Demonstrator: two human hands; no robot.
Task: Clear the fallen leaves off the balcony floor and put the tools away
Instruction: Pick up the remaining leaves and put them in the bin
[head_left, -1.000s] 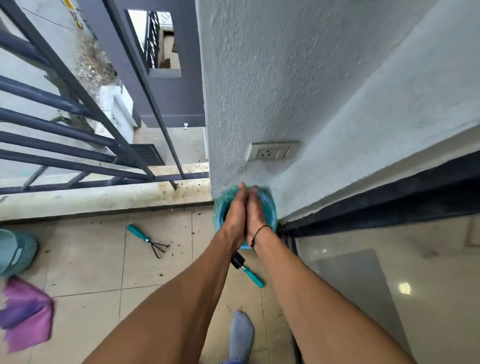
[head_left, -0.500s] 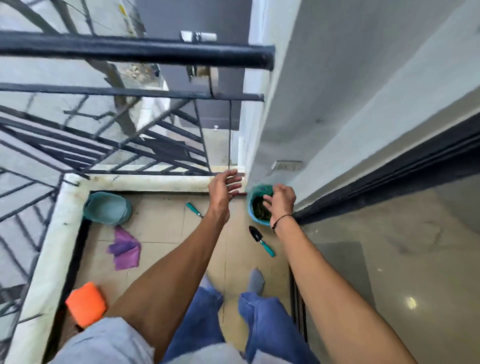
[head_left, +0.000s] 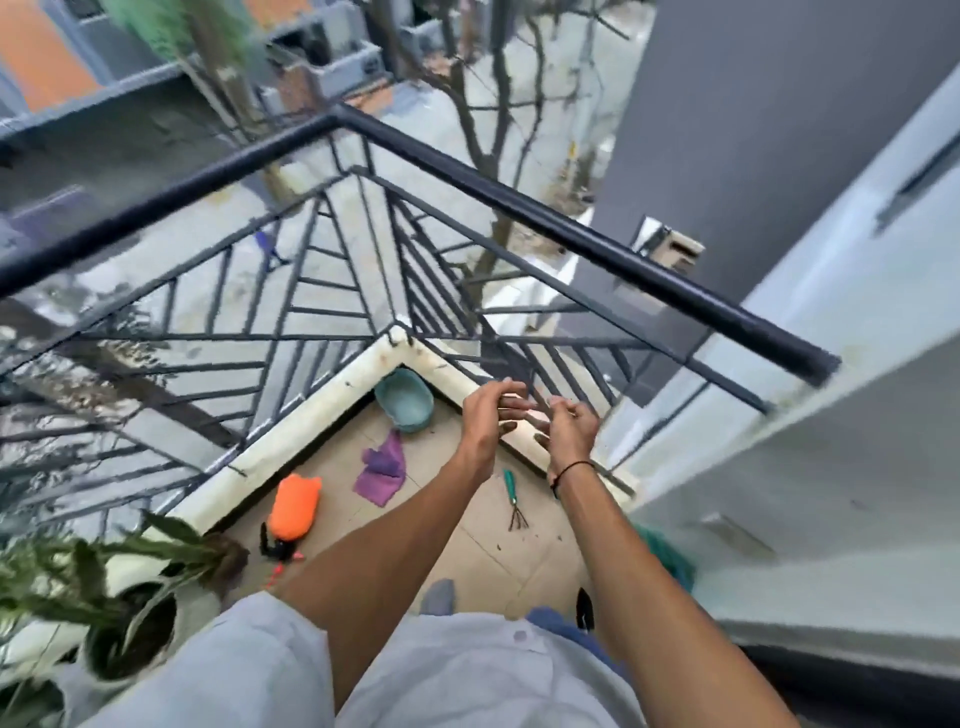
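I stand over the tiled balcony floor (head_left: 467, 551). My left hand (head_left: 488, 415) and my right hand (head_left: 569, 428) are raised in front of me, close together, fingers loosely bent, holding nothing. Below them on the floor lies a small hand rake (head_left: 513, 499) with a teal handle. The teal bucket (head_left: 667, 558) stands by the wall at the right, partly hidden by my right arm. The dark blade of the trowel (head_left: 584, 608) shows beside that arm. A few leaf bits (head_left: 558, 535) dot the tiles.
A teal basin (head_left: 405, 400) sits in the far corner, with a purple cloth (head_left: 382, 470) and an orange spray bottle (head_left: 296, 506) nearer. Potted plants (head_left: 130, 597) stand at the left. A black railing (head_left: 571, 228) on a white kerb (head_left: 291, 421) bounds the balcony.
I have risen from a crouch at the bucket and the view has turned left. My hands left the bucket and rose, now close together in the air.
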